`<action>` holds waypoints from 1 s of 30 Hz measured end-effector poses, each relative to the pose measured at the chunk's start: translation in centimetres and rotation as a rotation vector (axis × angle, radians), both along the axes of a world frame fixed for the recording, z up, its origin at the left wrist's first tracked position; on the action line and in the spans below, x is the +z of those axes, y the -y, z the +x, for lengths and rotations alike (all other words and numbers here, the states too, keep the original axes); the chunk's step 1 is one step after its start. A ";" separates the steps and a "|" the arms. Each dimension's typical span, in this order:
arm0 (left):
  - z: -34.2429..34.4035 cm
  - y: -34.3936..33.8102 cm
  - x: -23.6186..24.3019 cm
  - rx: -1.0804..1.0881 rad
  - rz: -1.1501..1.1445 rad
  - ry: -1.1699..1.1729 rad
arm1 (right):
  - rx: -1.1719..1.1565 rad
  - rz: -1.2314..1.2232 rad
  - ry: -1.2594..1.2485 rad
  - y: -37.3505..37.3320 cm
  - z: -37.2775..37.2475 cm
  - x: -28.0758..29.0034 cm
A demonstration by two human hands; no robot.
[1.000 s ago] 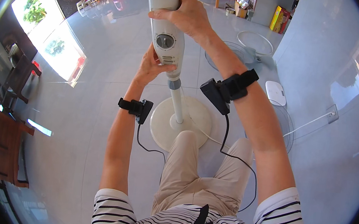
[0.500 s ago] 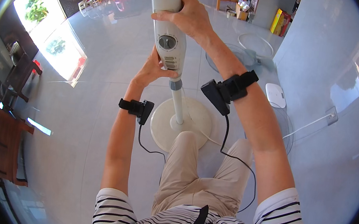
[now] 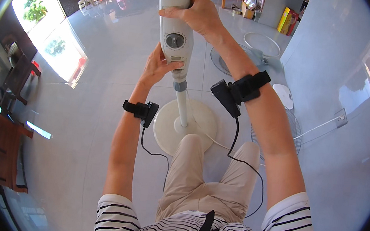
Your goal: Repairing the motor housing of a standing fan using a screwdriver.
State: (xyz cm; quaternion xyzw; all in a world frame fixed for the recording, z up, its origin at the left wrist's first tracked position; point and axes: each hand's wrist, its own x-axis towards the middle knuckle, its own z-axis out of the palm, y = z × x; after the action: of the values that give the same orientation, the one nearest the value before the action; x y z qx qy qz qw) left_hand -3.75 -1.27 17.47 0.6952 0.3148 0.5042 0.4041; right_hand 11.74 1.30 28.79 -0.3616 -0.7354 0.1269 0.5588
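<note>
A whitish stand fan without its grilles stands upright in front of me, its control housing (image 3: 176, 28) carrying a dark round knob and a column of small buttons or slots. My right hand (image 3: 202, 16) wraps round the upper part of the housing, fingers across its front. Lower down, my left hand (image 3: 156, 67) grips the housing's bottom end, its thumb lying over the lower slots. Below, the pole (image 3: 182, 108) runs down to a round base (image 3: 163, 127) on the floor by my knees. The fan's top is cut off by the upper picture edge.
Fan grilles (image 3: 221, 60) lie on the floor to the right, near a white ring (image 3: 265, 37), translucent fan blades (image 3: 265, 61) and a flat white scale (image 3: 283, 96). A white cord runs to a wall socket (image 3: 341, 118). Wooden chairs (image 3: 1, 150) stand at left.
My left thumb has shifted up the housing onto the lower slots. The housing sits slightly further right in view; my right hand keeps its hold.
</note>
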 end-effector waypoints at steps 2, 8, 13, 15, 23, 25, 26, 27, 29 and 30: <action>-0.1 0.0 0.0 0.002 0.004 -0.023 | -0.008 -0.015 0.015 0.3 -0.1 0.0; -0.3 -0.1 0.3 -0.046 -0.077 0.007 | -0.022 -0.061 0.035 0.1 -0.2 0.3; -0.2 -0.1 1.0 -0.028 -0.032 -0.055 | -0.027 -0.049 0.022 0.3 -0.2 1.0; -0.2 -0.4 0.6 -0.058 -0.067 -0.010 | -0.057 -0.129 0.036 1.4 0.2 2.2; -0.9 -0.3 -1.6 -0.080 -0.138 0.095 | -0.023 -0.150 0.000 3.3 -0.5 0.5; -0.5 0.4 -0.8 -0.035 -0.130 0.044 | -0.027 -0.155 -0.002 3.5 -0.2 0.8; -0.5 0.2 -0.6 -0.036 -0.117 0.041 | -0.034 -0.167 0.008 3.5 -0.1 0.9; -0.6 0.2 -0.5 -0.034 -0.120 0.024 | -0.038 -0.179 0.023 3.6 -0.3 1.1; -0.9 0.2 -0.3 -0.030 -0.121 0.008 | -0.037 -0.172 0.032 3.7 -0.6 1.2; -0.9 0.1 -0.2 -0.040 -0.121 0.018 | -0.039 -0.177 0.036 3.5 -0.6 1.3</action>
State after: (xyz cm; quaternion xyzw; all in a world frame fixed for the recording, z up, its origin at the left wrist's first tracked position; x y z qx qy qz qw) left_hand -4.62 -1.37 17.26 0.6711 0.3274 0.4822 0.4582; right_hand 11.16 -2.15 30.04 -0.4261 -0.7242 0.1740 0.5135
